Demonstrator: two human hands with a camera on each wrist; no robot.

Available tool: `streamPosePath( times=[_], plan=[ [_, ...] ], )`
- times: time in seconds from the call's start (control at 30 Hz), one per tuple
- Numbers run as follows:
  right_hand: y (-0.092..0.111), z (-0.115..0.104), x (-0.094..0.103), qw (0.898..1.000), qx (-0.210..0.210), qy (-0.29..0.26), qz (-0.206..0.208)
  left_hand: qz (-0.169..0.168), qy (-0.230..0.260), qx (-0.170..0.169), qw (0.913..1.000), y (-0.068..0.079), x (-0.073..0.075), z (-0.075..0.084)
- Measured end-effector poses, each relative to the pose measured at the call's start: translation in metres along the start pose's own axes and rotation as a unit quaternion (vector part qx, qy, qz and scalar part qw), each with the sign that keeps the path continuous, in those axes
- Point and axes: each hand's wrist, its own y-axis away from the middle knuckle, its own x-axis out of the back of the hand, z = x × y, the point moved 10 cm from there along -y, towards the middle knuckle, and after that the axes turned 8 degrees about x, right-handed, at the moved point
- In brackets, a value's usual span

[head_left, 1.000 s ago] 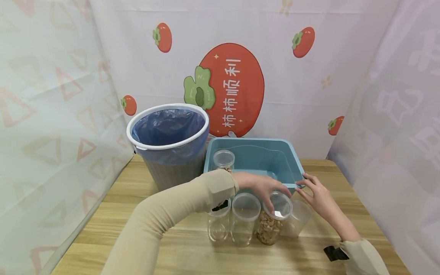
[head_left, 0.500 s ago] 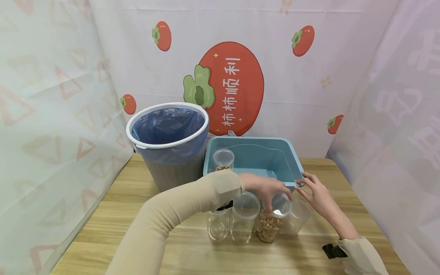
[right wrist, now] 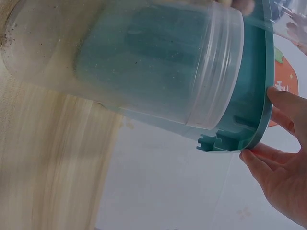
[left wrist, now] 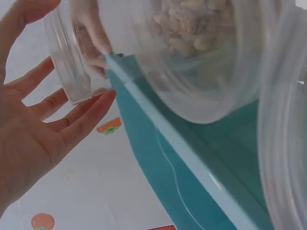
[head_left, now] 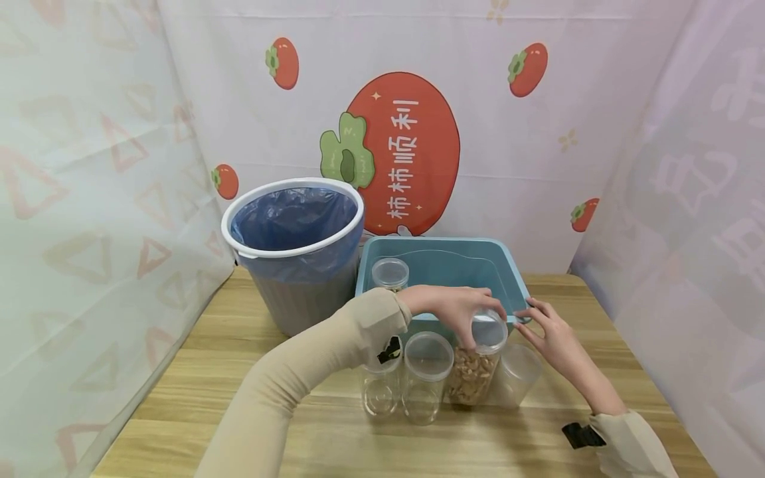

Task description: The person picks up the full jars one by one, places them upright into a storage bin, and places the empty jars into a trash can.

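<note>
My left hand grips a clear lidded jar of brown nut-like pieces by its top, slightly tilted and lifted above the table. In the left wrist view, that hand's fingers curve about a clear lid. With thumb and fingers, my right hand pinches the near right corner of a blue-green plastic bin; the right wrist view shows the same hold on the rim. Inside the bin, at its left, stands another lidded jar with similar pieces, partly hidden by my left forearm.
Two clear jars stand left of the held one, a middle jar and a left jar. A further clear jar is at its right. A trash can with a blue liner stands left of the bin on the wooden table.
The jar of brown pieces has risen off the table in my left hand, which moved slightly up and toward the bin. My right hand keeps its place on the bin's corner.
</note>
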Motion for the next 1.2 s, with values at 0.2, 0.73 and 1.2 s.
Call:
streamPosePath(
  times=[0.2, 0.73, 1.2],
  plan=[
    [0.000, 0.000, 0.000, 1.000, 0.001, -0.002, 0.001, 0.047, 0.021, -0.007, 0.9987, 0.009, 0.019, -0.001],
    [0.000, 0.000, 0.001, 1.000, 0.001, -0.011, 0.007, 0.170, 0.062, 0.020, 0.9833, 0.048, 0.083, -0.002],
    [-0.001, -0.002, 0.001, 1.000, 0.009, -0.007, 0.007, 0.267, 0.070, 0.056, 0.9594, 0.081, 0.142, -0.005]
  ],
)
